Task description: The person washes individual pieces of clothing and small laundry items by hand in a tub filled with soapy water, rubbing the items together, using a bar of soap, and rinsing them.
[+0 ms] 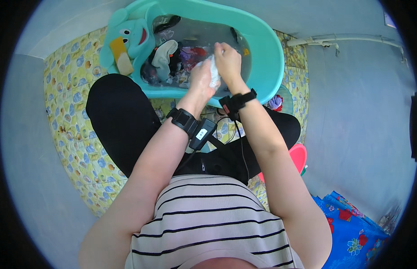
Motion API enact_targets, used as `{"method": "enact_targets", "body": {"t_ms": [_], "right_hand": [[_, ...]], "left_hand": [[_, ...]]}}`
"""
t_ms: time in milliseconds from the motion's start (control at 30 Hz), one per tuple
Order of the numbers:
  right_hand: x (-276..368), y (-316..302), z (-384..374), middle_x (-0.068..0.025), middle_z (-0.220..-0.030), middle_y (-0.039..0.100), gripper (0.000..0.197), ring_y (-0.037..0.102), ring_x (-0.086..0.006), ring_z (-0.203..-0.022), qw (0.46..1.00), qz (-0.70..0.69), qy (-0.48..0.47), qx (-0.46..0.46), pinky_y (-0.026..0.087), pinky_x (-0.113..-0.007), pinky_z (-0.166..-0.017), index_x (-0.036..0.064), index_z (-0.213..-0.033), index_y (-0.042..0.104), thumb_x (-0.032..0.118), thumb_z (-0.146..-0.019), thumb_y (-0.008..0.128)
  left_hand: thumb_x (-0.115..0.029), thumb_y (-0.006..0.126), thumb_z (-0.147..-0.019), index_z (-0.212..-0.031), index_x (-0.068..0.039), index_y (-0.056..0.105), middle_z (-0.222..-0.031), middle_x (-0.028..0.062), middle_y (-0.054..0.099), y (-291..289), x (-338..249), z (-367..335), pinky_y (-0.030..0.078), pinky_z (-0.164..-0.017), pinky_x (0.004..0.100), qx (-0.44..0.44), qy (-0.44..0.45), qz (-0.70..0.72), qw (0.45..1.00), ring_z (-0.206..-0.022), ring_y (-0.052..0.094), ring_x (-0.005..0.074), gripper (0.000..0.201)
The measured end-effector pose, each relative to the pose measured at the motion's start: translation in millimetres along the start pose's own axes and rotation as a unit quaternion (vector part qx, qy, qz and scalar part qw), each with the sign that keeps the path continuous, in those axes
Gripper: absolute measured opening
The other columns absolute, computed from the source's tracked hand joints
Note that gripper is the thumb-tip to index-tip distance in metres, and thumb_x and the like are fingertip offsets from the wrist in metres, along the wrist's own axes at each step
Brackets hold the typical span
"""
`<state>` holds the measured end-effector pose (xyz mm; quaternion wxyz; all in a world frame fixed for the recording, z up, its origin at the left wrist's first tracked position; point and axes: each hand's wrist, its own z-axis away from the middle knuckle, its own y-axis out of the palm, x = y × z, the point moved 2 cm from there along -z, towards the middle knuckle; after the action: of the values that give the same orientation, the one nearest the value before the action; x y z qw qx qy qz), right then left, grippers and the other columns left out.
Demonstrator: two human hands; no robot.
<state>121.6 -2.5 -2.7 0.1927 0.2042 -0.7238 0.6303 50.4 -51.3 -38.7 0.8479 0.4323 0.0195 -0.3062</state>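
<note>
Above the water in a turquoise baby bathtub, a small wet white cloth, maybe a sock, is gripped between my hands. My left hand is closed around its near left side. My right hand is curled closed against its right side, the thumb pointing up. Most of the fingertips are hidden. Below them, soaking clothes lie in the murky water: a grey-white sock-like piece, a purple and red piece and several dark ones.
On the tub's cartoon-faced end lies a yellow and beige block. Beside the tub a clear basin holds purple cloth. A pink basin stands by my right leg, blue flowered fabric at lower right. Pipes run along the wall.
</note>
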Motion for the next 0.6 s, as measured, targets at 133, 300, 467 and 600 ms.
{"method": "enact_targets", "body": {"t_ms": [133, 300, 467, 600], "right_hand": [[62, -7, 56, -0.0209, -0.077, 0.059, 0.013, 0.056, -0.0393, -0.073, 0.99, 0.013, -0.138, 0.037, 0.045, -0.045, -0.063, 0.0056, -0.08, 0.051, 0.019, -0.08, 0.051], [-28, -4, -19, -0.0198, -0.078, 0.06, 0.022, 0.06, -0.0315, -0.075, 0.989, -0.107, 0.098, 0.006, 0.047, -0.038, -0.063, 0.0037, -0.089, 0.054, 0.024, -0.081, 0.054], [-21, -27, -17, -0.004, -0.07, 0.057, 0.02, 0.054, -0.0158, -0.065, 0.715, -0.611, 0.306, 0.144, 0.044, -0.028, -0.059, 0.002, -0.085, 0.058, 0.021, -0.083, 0.052], [1, -29, 14, -0.0056, -0.069, 0.058, 0.015, 0.058, -0.0184, -0.066, 0.963, -0.251, 0.068, 0.071, 0.045, -0.028, -0.061, 0.0047, -0.08, 0.058, 0.018, -0.082, 0.052]], "left_hand": [[-0.023, 0.04, -0.089, -0.095, -0.009, 0.051, -0.085, 0.0039, 0.057, -51, -6, -35, 0.046, -0.061, 0.0341, 0.218, 0.14, 0.031, 0.965, -0.072, 0.056, 0.0182, 0.019], [-0.023, 0.043, -0.09, -0.107, -0.007, 0.051, -0.099, 0.0065, 0.058, 14, 2, 7, 0.046, -0.079, 0.0315, 0.087, -0.016, 0.082, 0.993, -0.09, 0.057, 0.0206, 0.025], [-0.022, 0.054, -0.085, -0.1, -0.007, 0.053, -0.098, 0.0069, 0.057, 4, -14, -2, 0.047, -0.076, 0.0348, 0.076, 0.02, 0.087, 0.993, -0.088, 0.056, 0.0191, 0.022], [-0.018, 0.053, -0.084, -0.092, -0.007, 0.052, -0.088, 0.0055, 0.055, -18, -4, -17, 0.045, -0.066, 0.033, 0.008, 0.036, 0.107, 0.994, -0.083, 0.053, 0.0172, 0.014]]}}
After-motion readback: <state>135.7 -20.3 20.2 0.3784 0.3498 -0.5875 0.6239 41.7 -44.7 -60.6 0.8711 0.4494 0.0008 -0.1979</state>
